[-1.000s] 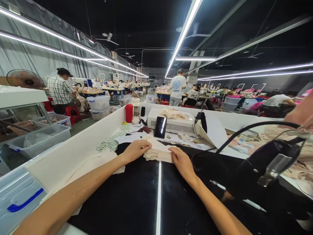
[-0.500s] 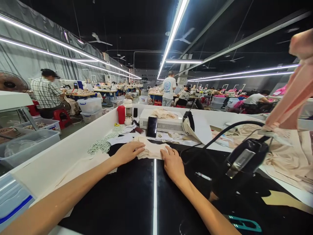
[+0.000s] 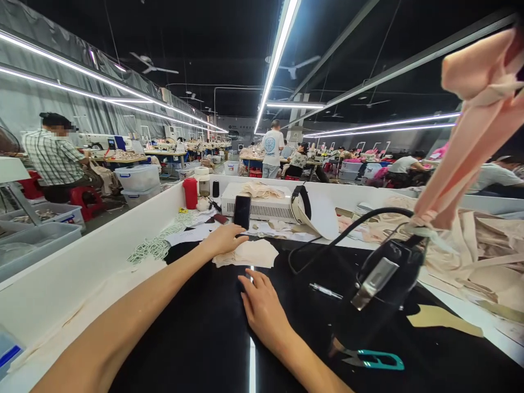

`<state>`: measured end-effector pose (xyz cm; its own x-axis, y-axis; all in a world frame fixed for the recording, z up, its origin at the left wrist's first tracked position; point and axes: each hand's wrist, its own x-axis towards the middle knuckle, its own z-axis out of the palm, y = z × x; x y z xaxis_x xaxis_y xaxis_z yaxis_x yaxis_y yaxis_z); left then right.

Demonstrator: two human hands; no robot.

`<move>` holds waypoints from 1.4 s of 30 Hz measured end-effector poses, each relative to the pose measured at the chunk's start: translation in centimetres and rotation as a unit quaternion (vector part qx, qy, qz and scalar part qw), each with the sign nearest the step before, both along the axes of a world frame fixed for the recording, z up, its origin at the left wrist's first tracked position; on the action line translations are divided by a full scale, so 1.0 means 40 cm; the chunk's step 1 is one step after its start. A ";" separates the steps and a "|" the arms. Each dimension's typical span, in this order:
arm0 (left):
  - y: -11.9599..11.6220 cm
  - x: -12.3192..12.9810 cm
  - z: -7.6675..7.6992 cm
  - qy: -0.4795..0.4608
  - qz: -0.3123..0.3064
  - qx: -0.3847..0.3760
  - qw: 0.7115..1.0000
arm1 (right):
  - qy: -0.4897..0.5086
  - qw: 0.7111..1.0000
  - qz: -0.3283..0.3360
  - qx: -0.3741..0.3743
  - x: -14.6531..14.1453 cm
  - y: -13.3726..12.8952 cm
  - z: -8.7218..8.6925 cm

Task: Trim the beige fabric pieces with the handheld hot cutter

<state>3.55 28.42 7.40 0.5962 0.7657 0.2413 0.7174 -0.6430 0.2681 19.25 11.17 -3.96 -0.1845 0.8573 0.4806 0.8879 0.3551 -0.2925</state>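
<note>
A stack of cream fabric pieces (image 3: 256,253) lies on the black table surface (image 3: 196,327) in front of me. Across its left end rests my left hand (image 3: 223,240), fingers stretched out and open, close to an upright phone (image 3: 242,212). My right hand (image 3: 262,305) is on the near side of the stack, apart from it, with fingers spread over the black surface and nothing in them.
To the right are a pen (image 3: 326,291), teal thread snips (image 3: 374,359), a tan flat piece (image 3: 445,319) and a hanging black device (image 3: 387,273) with a cable. Behind the stack stands a white vented box (image 3: 266,210). Green cord (image 3: 149,245) lies left. Several people work beyond.
My right hand has left the fabric stack and moved back toward me. My left hand stays at the stack's left end. The view has turned slightly right, showing the snips whole.
</note>
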 end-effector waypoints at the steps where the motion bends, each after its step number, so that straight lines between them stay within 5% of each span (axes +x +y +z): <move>1: 0.011 0.001 -0.005 0.016 0.008 -0.004 1.000 | 0.003 1.000 0.002 0.002 -0.003 -0.004 -0.005; 7: 0.036 -0.029 -0.050 0.068 0.058 -0.017 0.996 | 0.014 1.000 0.021 0.005 -0.013 -0.011 -0.009; 15: -0.007 -0.048 -0.129 0.058 0.075 0.003 0.995 | 0.022 1.000 0.021 -0.005 -0.010 -0.017 -0.005; 22: -0.030 -0.039 -0.159 0.046 0.100 0.018 0.994 | 0.021 1.000 0.014 -0.016 -0.010 -0.018 -0.002; 35: -0.034 -0.031 -0.119 0.048 0.122 -0.011 0.991 | 0.011 1.000 0.026 -0.006 -0.005 -0.001 0.002; 42: -0.041 -0.098 -0.041 -0.007 0.123 0.018 0.992 | 0.019 0.999 0.047 0.009 0.003 0.012 -0.010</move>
